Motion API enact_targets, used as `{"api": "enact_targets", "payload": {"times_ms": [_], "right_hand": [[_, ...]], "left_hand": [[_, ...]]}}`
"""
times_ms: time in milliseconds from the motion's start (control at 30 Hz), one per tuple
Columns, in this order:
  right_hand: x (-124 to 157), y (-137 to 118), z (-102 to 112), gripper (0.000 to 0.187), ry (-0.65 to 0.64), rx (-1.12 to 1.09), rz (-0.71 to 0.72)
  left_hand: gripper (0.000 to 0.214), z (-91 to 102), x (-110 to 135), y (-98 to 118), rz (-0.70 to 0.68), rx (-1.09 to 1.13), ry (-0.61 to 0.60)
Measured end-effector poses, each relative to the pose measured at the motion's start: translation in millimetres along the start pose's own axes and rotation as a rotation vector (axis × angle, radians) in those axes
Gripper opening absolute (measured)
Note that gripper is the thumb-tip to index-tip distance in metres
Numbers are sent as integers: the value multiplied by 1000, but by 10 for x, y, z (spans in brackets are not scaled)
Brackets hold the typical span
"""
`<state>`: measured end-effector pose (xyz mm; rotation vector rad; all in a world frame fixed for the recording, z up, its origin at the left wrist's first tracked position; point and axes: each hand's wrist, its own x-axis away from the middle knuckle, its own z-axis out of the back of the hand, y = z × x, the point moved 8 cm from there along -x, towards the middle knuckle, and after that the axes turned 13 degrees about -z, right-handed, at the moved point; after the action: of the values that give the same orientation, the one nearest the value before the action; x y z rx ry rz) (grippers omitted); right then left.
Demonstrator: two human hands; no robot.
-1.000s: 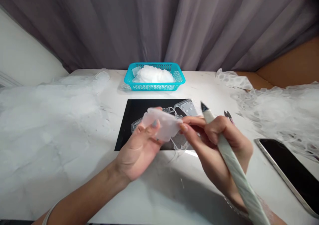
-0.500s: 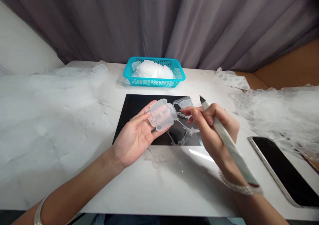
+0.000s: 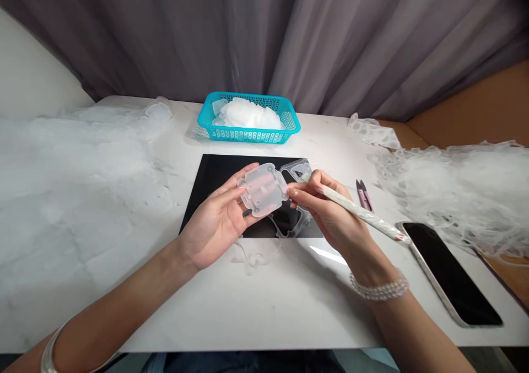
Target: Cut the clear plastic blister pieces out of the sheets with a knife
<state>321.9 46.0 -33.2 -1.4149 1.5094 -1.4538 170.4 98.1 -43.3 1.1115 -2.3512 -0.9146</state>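
Note:
My left hand (image 3: 212,224) holds a translucent, frosted plastic piece (image 3: 263,191) with rounded edges and small round marks, its fingers behind it and the thumb at its left edge. In my right hand (image 3: 326,202) is a craft knife (image 3: 359,212) with a white wrapped handle, its dark pointed tip aimed away to the upper left. The right thumb and fingertips meet the right edge of the plastic piece. Beneath both hands, a clear plastic frame (image 3: 291,232) with curved openings lies on a black mat (image 3: 215,169).
A turquoise basket (image 3: 248,136) at the back holds white pieces. Translucent plastic is heaped on the left (image 3: 82,185), with a pile of stringy frames (image 3: 454,185) on the right. Pink-handled, dark-tipped nippers (image 3: 364,196) and a phone (image 3: 452,274) lie at right.
My right hand has moved left to the edge of the plastic piece, and the knife has swung lower and flatter. The nippers have come into view. The whole view has shifted slightly.

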Motion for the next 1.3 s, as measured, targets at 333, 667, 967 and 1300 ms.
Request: {"api": "enact_targets", "payload": {"times_ms": [333,667,967,1300], "right_hand": [[-33,16,56,40,17,90,14],[-34,28,14,43,17,92,49],[-219,-99,340,44,296,96,175],[-1334,-1130,145,27,578,523,607]], "left_hand": [[38,4,11,-41,36,57,-5],[52,-38,38,-110,123,165,-40],[38,356,-156,165,-142,-103,191],[29,646,-364,771,-527,-1442,14]]}}
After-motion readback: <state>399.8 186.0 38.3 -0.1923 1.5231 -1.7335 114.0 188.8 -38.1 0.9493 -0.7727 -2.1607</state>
